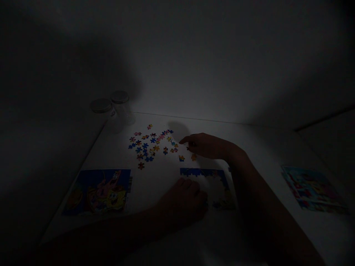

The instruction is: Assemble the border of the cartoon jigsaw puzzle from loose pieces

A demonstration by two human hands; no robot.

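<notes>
The scene is very dim. My right hand (205, 145) hovers over the right side of a loose scatter of jigsaw pieces (149, 146), its index finger stretched left. A small dark piece (188, 148) shows at its fingers, but I cannot tell whether it is held. Two more pieces (181, 158) lie just below that hand. My left hand (183, 199) rests with curled fingers at the left edge of a partly assembled jigsaw (205, 173), whose blue top border is joined. Its middle is a pale gap.
A SpongeBob picture card (97, 192) lies at the left of the white table (277, 155), and a second printed sheet (313, 190) lies at the right. Two lidded glass jars (102, 107) stand at the far left corner. A pale wall rises behind.
</notes>
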